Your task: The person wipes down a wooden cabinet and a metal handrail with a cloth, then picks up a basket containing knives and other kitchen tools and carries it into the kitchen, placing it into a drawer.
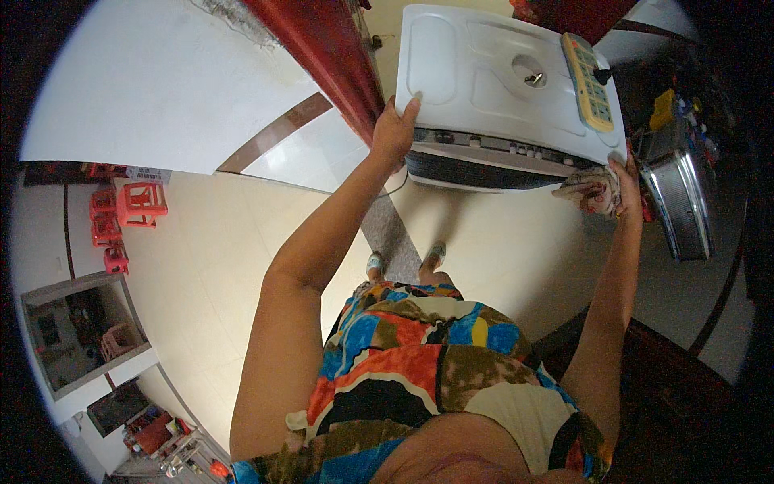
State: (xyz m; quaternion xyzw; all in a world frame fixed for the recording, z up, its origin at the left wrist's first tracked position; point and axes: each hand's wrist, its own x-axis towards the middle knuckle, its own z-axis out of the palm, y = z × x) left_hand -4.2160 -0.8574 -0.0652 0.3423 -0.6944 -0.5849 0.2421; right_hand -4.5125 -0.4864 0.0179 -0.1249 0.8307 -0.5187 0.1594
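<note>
A white box-shaped appliance (484, 97) is in front of me, with a row of knobs (523, 150) and a dark ribbed panel (478, 172) on the side facing me. My left hand (394, 134) grips its left edge, thumb on top. My right hand (626, 181) holds the near right corner, together with a crumpled patterned cloth (589, 189). On the right of its top lies a yellow power strip (588, 85) with a black plug (602, 75). A round recess (530, 71) in the top contains a small metal piece. What bears its weight cannot be told.
A dark red door or panel (320, 54) slants close to my left hand. To the right is a silver metal-edged case (683, 199) with a yellow item (663, 110) near it. Red plastic stools (142, 204) stand far left. A dark floor strip (396, 248) runs by my feet.
</note>
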